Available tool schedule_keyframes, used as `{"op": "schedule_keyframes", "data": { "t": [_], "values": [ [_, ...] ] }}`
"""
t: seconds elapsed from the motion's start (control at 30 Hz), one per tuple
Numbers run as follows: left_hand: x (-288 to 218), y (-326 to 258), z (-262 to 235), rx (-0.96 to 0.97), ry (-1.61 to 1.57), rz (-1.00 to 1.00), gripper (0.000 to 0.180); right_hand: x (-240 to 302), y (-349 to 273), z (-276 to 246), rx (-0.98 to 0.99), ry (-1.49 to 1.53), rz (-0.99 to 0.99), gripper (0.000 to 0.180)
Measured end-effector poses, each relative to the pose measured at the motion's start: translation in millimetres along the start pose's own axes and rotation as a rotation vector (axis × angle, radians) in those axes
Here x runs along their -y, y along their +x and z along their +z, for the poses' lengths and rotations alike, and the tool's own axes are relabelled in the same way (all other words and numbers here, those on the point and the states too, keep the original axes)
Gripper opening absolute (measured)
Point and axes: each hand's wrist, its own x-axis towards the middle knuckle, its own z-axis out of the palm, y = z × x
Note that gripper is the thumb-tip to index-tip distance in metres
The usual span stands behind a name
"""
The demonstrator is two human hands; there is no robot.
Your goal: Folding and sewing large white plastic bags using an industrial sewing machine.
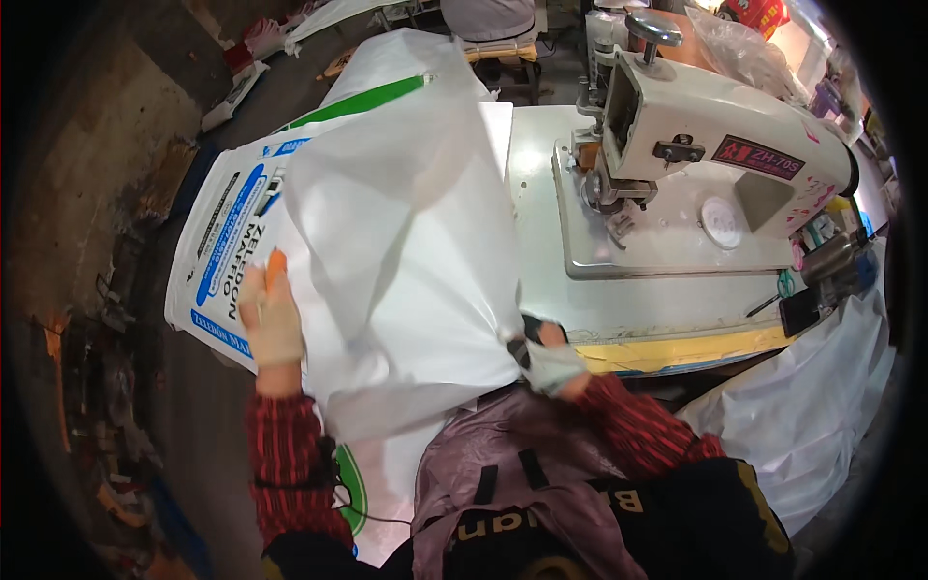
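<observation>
My left hand [275, 324], in a pale glove with an orange fingertip cover, lies on a white woven sack [217, 242] with blue and black print. Its index finger points away from me. Beside it, a plain white sheet [416, 261] rises in loose folds over the sack. At the sheet's near right edge, my right hand [553, 367] is closed on the sheet, gathering its folds to a point. This hand wears a pale glove with dark fingertips. Some of its fingers are hidden by the sheet.
A white industrial sewing machine [696, 145] stands on the pale table [551, 309] to the right. The table's front edge has yellow covering [677, 350]. At lower right hangs white sheeting [802, 406]. A dark metal cylinder [833, 256] and small tools sit at the table's right end.
</observation>
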Motion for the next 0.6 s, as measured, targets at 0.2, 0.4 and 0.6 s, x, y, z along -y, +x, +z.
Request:
{"op": "schedule_keyframes", "data": {
  "t": [0.2, 0.4, 0.6],
  "values": [
    [-81.3, -79.0, -72.5, 0.056, 0.098, 0.279, 0.017, 8.5, 6.2, -22.0, 0.040, -0.394, -0.009, 0.039],
    [-102.6, -13.7, -171.8, -0.337, 0.468, 0.432, 0.009, 58.0, 33.5, -30.2, -0.465, 0.138, -0.322, 0.019],
    [-117.2, -14.2, -40.6, 0.198, 0.489, 1.093, 0.034, 65.6, -28.9, -40.5, -0.408, -0.234, -0.514, 0.024]
  ]
}}
